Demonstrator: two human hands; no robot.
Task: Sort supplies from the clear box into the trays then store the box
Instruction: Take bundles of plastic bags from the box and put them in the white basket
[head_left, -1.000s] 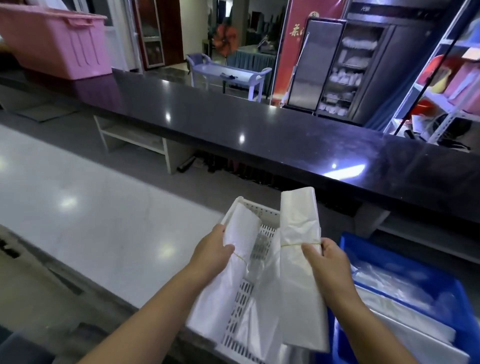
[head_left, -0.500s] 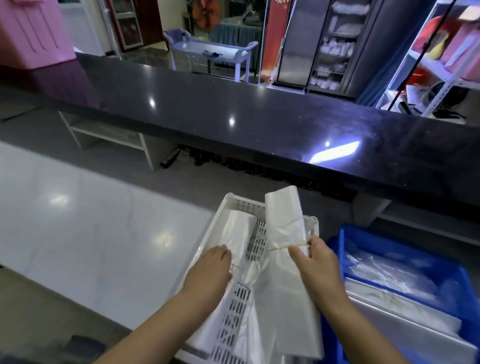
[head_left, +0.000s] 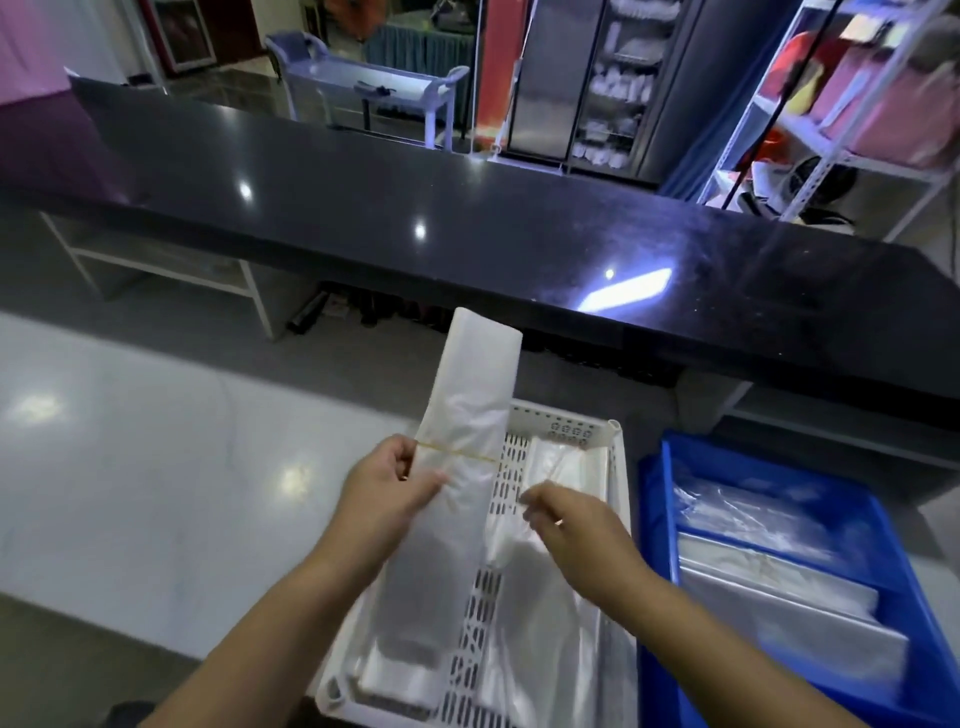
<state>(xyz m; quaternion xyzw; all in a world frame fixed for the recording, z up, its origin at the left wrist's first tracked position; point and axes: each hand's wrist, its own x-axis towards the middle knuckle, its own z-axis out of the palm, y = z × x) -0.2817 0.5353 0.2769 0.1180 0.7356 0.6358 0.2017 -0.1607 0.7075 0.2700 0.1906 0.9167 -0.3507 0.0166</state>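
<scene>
My left hand (head_left: 387, 493) grips a bundle of white plastic bags (head_left: 470, 395) at its yellow rubber band and holds it upright over the left compartment of the white slotted tray (head_left: 615, 434). My right hand (head_left: 579, 527) pinches a second bag bundle (head_left: 566, 465) at its band; this bundle lies flat in the tray's right compartment. A perforated divider (head_left: 501, 499) splits the tray lengthwise. More white bags (head_left: 395, 670) lie at the near end of the left compartment. The clear box is out of view.
A blue tray (head_left: 655, 519) with clear plastic bags stands right of the white tray, touching it. A long black counter (head_left: 467, 228) runs across behind. White glossy worktop (head_left: 156, 467) spreads to the left. Shelving with pink bins (head_left: 883, 114) is at far right.
The bundle in my right hand has gone down flat into the right compartment. My left hand has lifted its bundle upright. The view has shifted left and down.
</scene>
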